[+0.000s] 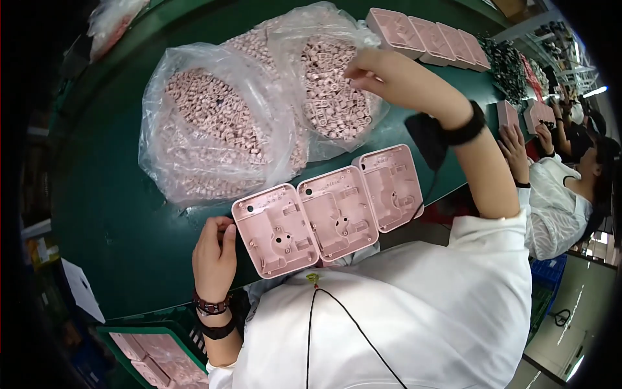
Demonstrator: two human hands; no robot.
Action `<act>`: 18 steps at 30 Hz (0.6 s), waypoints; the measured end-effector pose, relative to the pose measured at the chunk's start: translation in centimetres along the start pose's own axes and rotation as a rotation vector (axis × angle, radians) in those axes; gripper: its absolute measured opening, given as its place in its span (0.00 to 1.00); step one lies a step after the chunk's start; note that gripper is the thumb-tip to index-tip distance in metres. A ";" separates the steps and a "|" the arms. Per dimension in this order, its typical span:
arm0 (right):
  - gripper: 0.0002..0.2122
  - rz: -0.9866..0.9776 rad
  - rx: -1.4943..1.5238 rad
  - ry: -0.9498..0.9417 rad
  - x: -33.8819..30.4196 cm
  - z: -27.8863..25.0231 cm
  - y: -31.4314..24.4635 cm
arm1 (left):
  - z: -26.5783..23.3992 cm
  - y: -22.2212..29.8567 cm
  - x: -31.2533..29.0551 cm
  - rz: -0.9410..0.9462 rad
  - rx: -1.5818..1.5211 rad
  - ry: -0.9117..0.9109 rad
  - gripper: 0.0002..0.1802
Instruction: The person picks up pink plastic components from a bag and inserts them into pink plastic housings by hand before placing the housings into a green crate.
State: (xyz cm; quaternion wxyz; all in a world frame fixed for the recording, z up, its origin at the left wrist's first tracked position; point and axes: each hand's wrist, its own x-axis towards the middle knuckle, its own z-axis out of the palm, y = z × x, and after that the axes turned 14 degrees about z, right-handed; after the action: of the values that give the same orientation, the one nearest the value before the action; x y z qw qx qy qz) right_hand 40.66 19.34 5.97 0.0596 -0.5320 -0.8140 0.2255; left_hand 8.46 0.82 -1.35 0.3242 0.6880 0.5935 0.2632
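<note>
Three pink plastic housings, open side up, stand in a row along the near table edge: a left one [265, 249], a middle one [330, 230] and a right one [395, 204]. My left hand [216, 253] rests beside the left housing, fingers loosely bent, thumb apart, nothing visible in it. Over an open clear bag [327, 146] of small pink plastic parts [337, 110], my right hand [382, 74] reaches in with thumb and forefinger apart. Its other fingers are partly hidden. A second clear bag [155, 129] of similar small parts [217, 107] lies to the left.
More pink housings [424, 39] line the far right of the green table [103, 220], near a dark heap of parts [505, 68]. A green crate [116, 356] holding pink pieces stands at lower left. At right, a co-worker [564, 201] handles pink housings.
</note>
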 end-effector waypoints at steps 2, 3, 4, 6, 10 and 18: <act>0.11 -0.206 -0.135 0.135 4.1 1.9 0.8 | 0.2 -0.5 0.3 0.019 -0.013 0.032 0.08; 0.11 -0.196 -0.140 0.140 4.7 2.9 1.0 | 0.2 -0.7 0.5 0.025 -0.018 0.048 0.08; 0.11 -0.194 -0.268 0.127 5.4 4.0 1.0 | 0.1 -0.8 0.4 0.028 -0.016 0.047 0.08; 0.12 -0.189 -0.398 0.113 5.9 4.9 1.4 | -0.2 -1.1 0.1 -0.008 -0.078 0.111 0.07; 0.12 -0.265 -0.322 0.096 6.5 5.6 1.3 | -1.0 -1.7 -0.4 -0.022 -0.155 0.208 0.06; 0.13 -0.095 -0.095 0.274 6.3 4.8 3.3 | -1.4 -1.2 -0.5 -0.024 -0.242 0.239 0.07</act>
State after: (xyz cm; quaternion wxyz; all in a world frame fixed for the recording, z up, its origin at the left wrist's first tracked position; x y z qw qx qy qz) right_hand 39.13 24.62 -0.66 0.1555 -0.5208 -0.8322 0.1093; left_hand 6.58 0.58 -1.35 0.3350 0.6007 0.5999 0.4087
